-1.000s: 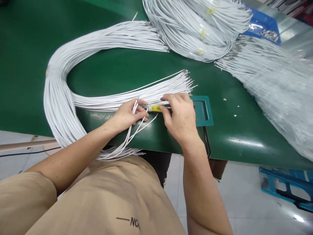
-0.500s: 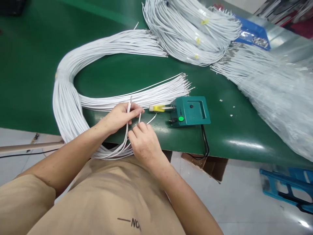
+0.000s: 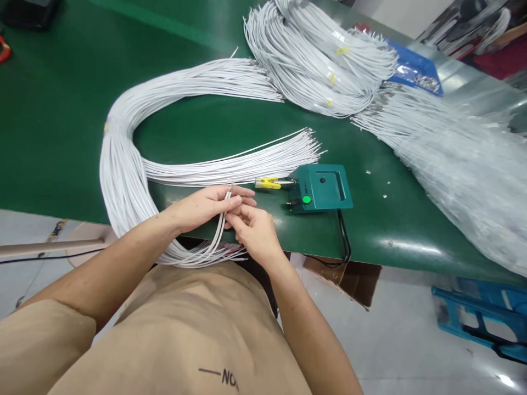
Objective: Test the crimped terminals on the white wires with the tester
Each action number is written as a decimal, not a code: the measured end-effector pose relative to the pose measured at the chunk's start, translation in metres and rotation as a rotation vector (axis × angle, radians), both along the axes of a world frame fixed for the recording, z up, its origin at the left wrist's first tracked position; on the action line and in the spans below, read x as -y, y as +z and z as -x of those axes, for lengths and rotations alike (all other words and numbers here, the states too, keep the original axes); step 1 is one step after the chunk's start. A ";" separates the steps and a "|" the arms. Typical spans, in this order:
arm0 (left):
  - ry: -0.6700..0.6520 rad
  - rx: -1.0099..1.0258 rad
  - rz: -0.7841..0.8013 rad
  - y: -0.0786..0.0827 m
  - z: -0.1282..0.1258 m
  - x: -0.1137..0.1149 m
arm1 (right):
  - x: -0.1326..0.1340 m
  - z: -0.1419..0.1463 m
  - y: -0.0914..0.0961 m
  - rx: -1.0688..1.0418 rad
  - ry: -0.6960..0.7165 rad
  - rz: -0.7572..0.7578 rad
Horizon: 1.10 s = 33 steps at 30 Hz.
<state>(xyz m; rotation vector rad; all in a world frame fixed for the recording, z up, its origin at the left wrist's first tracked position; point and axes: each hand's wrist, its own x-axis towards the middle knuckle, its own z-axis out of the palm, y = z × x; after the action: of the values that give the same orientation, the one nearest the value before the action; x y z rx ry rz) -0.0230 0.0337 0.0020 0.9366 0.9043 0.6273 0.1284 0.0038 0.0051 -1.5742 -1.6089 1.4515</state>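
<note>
My left hand (image 3: 201,207) is closed around a few thin white wires (image 3: 218,236) at the green table's front edge; their ends poke up past my fingers. My right hand (image 3: 254,230) pinches the same wires just beside the left fingertips. These wires hang down over the edge toward my lap. A big looped bundle of white wires (image 3: 123,164) curves round to the left, its stripped ends (image 3: 304,144) fanned out beyond my hands. To the right sits a small green tester box (image 3: 325,189) with a green button and a yellow-handled probe (image 3: 267,182).
More white wire bundles (image 3: 321,66) with yellow tags lie at the back. A bagged heap of wires (image 3: 465,170) fills the right side. A blue tray (image 3: 415,68) is behind it. A black cable (image 3: 343,236) drops from the box. A blue stool (image 3: 481,318) stands on the floor.
My right hand left the yellow-handled probe, came back to the table edge, and now pinches the wires held in my left hand. The loose wire end on the table was gathered up.
</note>
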 end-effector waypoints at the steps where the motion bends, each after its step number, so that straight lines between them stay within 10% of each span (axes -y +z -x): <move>1: 0.003 -0.006 -0.007 0.001 0.002 0.000 | 0.001 0.000 -0.003 -0.032 -0.038 0.023; 18: 0.402 -0.004 0.061 -0.008 -0.004 0.004 | 0.007 0.003 -0.009 -0.045 -0.215 -0.026; 33: 0.260 -0.196 -0.176 -0.007 -0.009 0.007 | -0.025 -0.004 0.006 -0.247 -0.328 -0.055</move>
<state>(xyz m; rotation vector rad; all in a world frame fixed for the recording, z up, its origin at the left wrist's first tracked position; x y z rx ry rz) -0.0144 0.0271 -0.0052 1.0599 1.1713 0.8580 0.1320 0.0283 0.0111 -1.4791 -1.1789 1.3497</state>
